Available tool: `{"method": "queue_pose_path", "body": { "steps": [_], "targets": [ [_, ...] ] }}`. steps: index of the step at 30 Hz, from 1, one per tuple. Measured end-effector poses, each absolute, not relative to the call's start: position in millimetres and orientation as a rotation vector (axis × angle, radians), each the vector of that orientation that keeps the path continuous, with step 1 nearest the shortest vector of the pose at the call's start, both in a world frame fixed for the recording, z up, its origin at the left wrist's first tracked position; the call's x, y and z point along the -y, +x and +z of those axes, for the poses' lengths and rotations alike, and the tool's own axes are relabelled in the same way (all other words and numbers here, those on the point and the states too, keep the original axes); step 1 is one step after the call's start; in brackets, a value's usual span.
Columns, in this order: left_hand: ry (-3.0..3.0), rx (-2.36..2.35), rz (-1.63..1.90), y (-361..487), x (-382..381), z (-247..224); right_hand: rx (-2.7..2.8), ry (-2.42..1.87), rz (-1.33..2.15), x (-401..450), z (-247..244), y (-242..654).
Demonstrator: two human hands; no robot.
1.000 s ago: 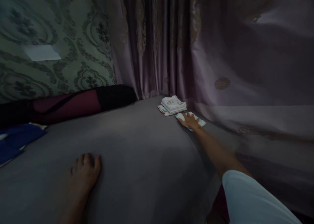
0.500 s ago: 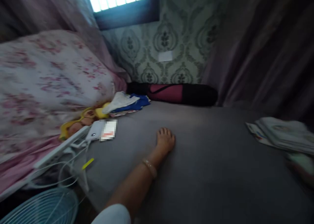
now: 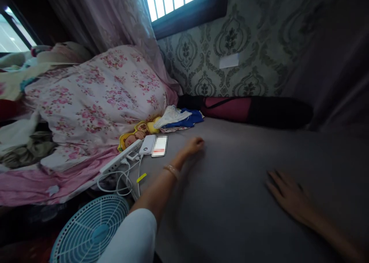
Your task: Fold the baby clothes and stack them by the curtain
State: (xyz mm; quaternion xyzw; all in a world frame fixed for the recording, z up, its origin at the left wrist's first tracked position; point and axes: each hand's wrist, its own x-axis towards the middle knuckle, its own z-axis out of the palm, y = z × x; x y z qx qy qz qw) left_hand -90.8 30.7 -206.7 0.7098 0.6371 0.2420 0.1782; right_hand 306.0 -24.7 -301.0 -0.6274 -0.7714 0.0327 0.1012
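1. Nearest me, low on the right, my right hand [image 3: 288, 195] is palm down over the grey sheet [image 3: 230, 182], fingers spread, with nothing visible in it. It is well apart from the clothes.
2. Farther out on the left, my left hand [image 3: 195, 144] has its fingers curled in. Blur hides the fingertips, so I cannot tell whether they pinch anything or touch the sheet.
3. Left of that hand, near my forearm, the phone [image 3: 159, 146] lies just beside a white power bank [image 3: 147, 145], its long side pointing away from me.
4. The blue-and-white pile of clothes [image 3: 188, 119] lies on the sheet beyond my left hand and slightly leftward. Its long axis runs crosswise, the white part left, the blue right. My left hand is clearly the nearer.
5. Behind, the black-and-maroon rolled bag [image 3: 227, 109] stretches crosswise along the patterned wall [image 3: 201, 69].
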Motion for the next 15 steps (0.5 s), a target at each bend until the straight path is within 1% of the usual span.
{"method": "queue_pose_path", "body": {
  "steps": [5, 8, 11, 15],
  "targets": [
    [1.757, -2.279, 0.875, -196, -27, -181, 2.304, -1.840, 0.008, 28, -294, 291],
    [1.576, -2.503, 0.940, -242, -27, -170, 2.308, -1.822, -0.034, 31, -294, 293],
    [1.481, -2.587, 0.942, -269, -32, -166, 2.318, -1.818, -0.054, 32, -294, 292],
    [1.474, -2.618, 0.868, -281, -43, -166, 2.313, -1.798, -0.090, 34, -294, 291]
  ]
}}
